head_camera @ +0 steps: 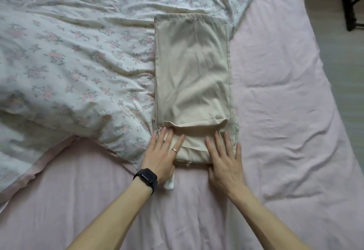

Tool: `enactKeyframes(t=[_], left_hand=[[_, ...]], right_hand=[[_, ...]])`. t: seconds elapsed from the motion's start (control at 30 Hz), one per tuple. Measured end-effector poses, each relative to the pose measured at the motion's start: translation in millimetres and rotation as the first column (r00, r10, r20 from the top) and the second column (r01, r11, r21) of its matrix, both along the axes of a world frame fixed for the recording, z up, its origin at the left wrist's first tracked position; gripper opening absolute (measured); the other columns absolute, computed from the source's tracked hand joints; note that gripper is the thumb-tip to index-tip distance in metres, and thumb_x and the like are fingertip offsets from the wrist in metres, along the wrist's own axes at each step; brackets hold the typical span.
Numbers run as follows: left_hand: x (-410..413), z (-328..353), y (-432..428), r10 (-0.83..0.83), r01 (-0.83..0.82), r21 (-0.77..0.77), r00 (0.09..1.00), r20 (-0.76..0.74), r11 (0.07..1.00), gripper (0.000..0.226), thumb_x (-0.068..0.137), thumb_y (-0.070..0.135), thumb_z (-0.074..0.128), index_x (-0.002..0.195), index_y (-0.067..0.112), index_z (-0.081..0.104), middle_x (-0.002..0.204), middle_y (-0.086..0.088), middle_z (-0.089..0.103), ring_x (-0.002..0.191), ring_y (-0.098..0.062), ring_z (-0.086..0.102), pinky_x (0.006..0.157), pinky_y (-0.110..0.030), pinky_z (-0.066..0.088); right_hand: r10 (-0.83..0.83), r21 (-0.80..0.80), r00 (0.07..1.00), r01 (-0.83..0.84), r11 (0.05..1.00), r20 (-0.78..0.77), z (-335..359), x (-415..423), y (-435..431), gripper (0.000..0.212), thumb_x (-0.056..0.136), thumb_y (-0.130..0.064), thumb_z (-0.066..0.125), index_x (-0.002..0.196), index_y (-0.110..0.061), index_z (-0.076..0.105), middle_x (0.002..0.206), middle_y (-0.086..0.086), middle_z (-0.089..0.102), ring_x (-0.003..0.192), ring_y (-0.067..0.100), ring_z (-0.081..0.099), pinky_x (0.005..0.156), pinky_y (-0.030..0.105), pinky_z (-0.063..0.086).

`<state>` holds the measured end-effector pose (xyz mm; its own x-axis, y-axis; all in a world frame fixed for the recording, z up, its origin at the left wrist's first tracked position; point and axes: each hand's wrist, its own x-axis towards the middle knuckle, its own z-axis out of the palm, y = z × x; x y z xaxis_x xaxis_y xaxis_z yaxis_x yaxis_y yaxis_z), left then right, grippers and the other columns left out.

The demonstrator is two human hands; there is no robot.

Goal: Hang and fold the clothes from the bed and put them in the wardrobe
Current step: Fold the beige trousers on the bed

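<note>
A beige garment (192, 68) lies folded into a long narrow strip on the bed, running away from me. Its near end is turned over into a short fold. My left hand (163, 151), with a ring and a black watch on the wrist, presses flat on the left part of that near fold. On the right part of the same fold my right hand (224, 157) lies flat with fingers spread. A small white piece of fabric (169, 183) pokes out under my left wrist.
A crumpled floral duvet (69, 57) covers the left and far part of the bed, touching the garment's left edge. The pink sheet (285, 112) is bare to the right and near me. Floor and a dark furniture leg (349, 3) show at top right.
</note>
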<state>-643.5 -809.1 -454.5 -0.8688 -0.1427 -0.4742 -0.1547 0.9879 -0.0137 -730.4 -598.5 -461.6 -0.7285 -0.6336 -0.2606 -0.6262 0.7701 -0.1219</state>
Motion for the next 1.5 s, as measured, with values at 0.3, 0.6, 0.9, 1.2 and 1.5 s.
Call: enactKeyframes(t=[0.3, 0.6, 0.9, 1.2, 1.5], left_hand=[[-4, -11, -9, -0.058, 0.057, 0.033, 0.998, 0.02, 0.998, 0.083, 0.095, 0.024, 0.048, 0.159, 0.026, -0.004, 0.164, -0.016, 0.011, 0.152, -0.037, 0.005, 0.122, -0.051, 0.007], [-18, 47, -24, -0.1, 0.078, 0.209, 0.99, 0.098, 0.975, 0.073, 0.095, 0.008, 0.046, 0.158, 0.031, 0.016, 0.162, -0.003, 0.019, 0.15, -0.024, 0.016, 0.116, -0.042, 0.032], [64, 144, 69, 0.033, -0.057, 0.163, 0.989, 0.147, 0.985, 0.063, 0.099, -0.006, 0.027, 0.157, 0.007, 0.007, 0.165, -0.015, 0.013, 0.153, -0.025, 0.011, 0.118, -0.043, 0.027], [203, 214, 187, 0.175, -0.276, 0.324, 0.935, 0.307, 0.905, 0.066, 0.09, -0.004, 0.041, 0.151, 0.009, 0.02, 0.129, -0.016, 0.054, 0.104, -0.038, 0.059, 0.073, -0.042, 0.044], [246, 225, 219, 0.255, -0.446, 0.418, 0.863, 0.437, 0.792, 0.033, 0.087, 0.004, 0.051, 0.118, 0.017, 0.046, 0.111, -0.008, 0.057, 0.099, -0.031, 0.058, 0.075, -0.034, 0.043]], right_hand=[[0.038, 0.037, 0.996, -0.035, 0.999, -0.076, -6, -19, -12, 0.048, 0.094, -0.019, 0.036, 0.134, -0.015, 0.063, 0.142, 0.013, 0.058, 0.135, 0.04, 0.05, 0.104, 0.056, 0.045], [0.097, 0.171, 0.965, -0.141, 0.975, 0.242, 64, -59, -22, 0.052, 0.09, -0.018, 0.052, 0.14, -0.031, 0.044, 0.136, -0.005, 0.048, 0.127, 0.025, 0.048, 0.089, 0.045, 0.053], [0.073, 0.174, 0.938, -0.139, 0.975, 0.338, 149, 19, 50, 0.055, 0.092, -0.014, 0.044, 0.143, -0.035, 0.046, 0.143, -0.009, 0.049, 0.136, 0.016, 0.046, 0.099, 0.041, 0.048], [0.035, 0.244, 0.844, -0.194, 0.95, 0.535, 216, 155, 161, 0.046, 0.095, -0.014, 0.044, 0.137, -0.031, 0.053, 0.136, 0.002, 0.056, 0.123, 0.027, 0.055, 0.099, 0.038, 0.047], [0.021, 0.264, 0.732, -0.272, 0.925, 0.681, 239, 192, 195, 0.054, 0.088, -0.01, 0.048, 0.139, -0.027, 0.058, 0.134, 0.011, 0.062, 0.121, 0.031, 0.058, 0.096, 0.034, 0.049]])
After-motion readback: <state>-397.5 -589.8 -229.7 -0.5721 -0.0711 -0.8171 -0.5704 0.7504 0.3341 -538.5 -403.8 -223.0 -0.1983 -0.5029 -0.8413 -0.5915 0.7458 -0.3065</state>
